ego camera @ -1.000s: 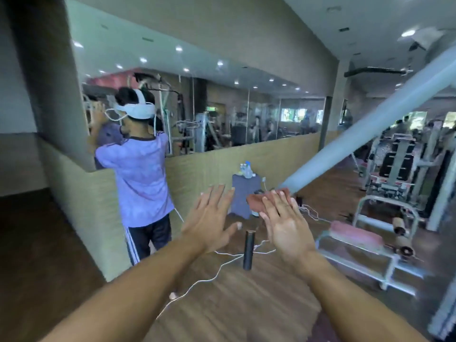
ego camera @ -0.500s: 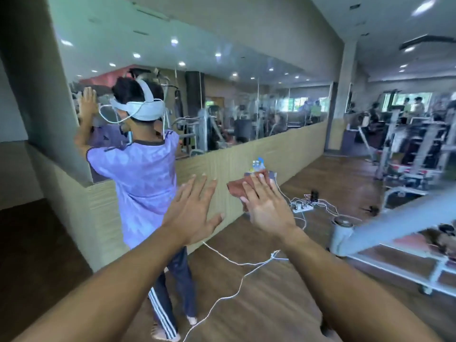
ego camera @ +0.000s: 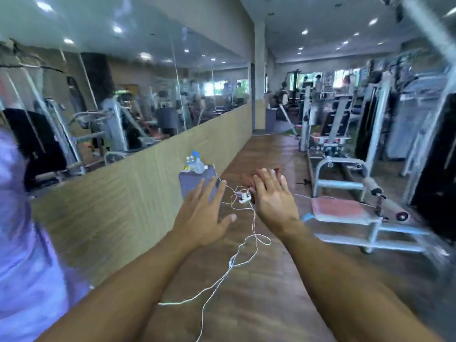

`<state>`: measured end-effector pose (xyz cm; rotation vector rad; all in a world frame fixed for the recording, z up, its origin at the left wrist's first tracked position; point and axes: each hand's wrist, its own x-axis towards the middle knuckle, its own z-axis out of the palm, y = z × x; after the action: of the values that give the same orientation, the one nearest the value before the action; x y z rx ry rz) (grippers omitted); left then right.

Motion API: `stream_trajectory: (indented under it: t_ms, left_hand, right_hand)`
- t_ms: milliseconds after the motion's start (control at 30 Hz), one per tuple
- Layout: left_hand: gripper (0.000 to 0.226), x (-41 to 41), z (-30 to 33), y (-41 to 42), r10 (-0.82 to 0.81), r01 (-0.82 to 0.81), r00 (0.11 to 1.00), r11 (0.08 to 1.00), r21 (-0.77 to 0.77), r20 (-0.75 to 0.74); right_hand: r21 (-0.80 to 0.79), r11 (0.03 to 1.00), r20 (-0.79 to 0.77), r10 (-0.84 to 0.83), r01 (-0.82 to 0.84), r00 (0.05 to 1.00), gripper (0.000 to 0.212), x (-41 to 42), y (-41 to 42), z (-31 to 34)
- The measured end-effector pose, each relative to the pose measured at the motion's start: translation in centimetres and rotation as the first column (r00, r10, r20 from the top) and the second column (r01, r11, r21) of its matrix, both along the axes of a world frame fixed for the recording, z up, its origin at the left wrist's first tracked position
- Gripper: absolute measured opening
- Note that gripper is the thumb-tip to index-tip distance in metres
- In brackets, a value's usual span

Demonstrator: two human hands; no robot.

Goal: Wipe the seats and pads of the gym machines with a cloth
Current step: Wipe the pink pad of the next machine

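Our flat right hand (ego camera: pixel 272 198) only presses the cloth (ego camera: pixel 249 178) (left hand (ego camera: pixel 203 215) spread, empty), so we may drop it onto the cable (ego camera: pixel 243 245) below.

Open wooden floor (ego camera: pixel 266 154) ahead between low wall (ego camera: pixel 138 193) and bench machine (ego camera: pixel 345 208)

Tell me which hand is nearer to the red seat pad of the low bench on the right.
Right. The right hand hangs just left of the red seat pad; the left hand is farther left, beyond the right hand.
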<state>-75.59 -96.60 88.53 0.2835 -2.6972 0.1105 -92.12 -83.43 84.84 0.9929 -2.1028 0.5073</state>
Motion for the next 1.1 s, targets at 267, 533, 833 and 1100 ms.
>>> stream_trajectory:
  t_ms: [267,533,833,1100]
  left_hand:
    - [0.092,-22.3,-2.0,-5.7,-0.228,0.227,0.974,0.973,0.046,0.016]
    - [0.087,-45.2,-6.7,-9.8,-0.483,0.482,0.874,0.876,0.032,0.052]
    - [0.092,-70.4,-10.9,-8.2,-0.616,0.61,0.764,0.787,0.096,0.192]
    - [0.091,-92.2,-23.8,-4.6,-0.616,0.548,0.72,0.787,0.283,0.32]
  right_hand:
    - [0.065,0.973,0.111,-0.229,0.223,0.967,0.047,-15.5,-1.7,-2.7]
    - [0.129,0.875,0.166,-0.483,0.467,0.86,0.065,-33.4,-2.0,-6.3]
    - [0.137,0.75,0.3,-0.654,0.647,0.695,0.052,-52.8,3.2,-11.7]
    - [0.262,0.718,0.417,-0.687,0.645,0.595,0.052,-74.5,5.9,-24.7]
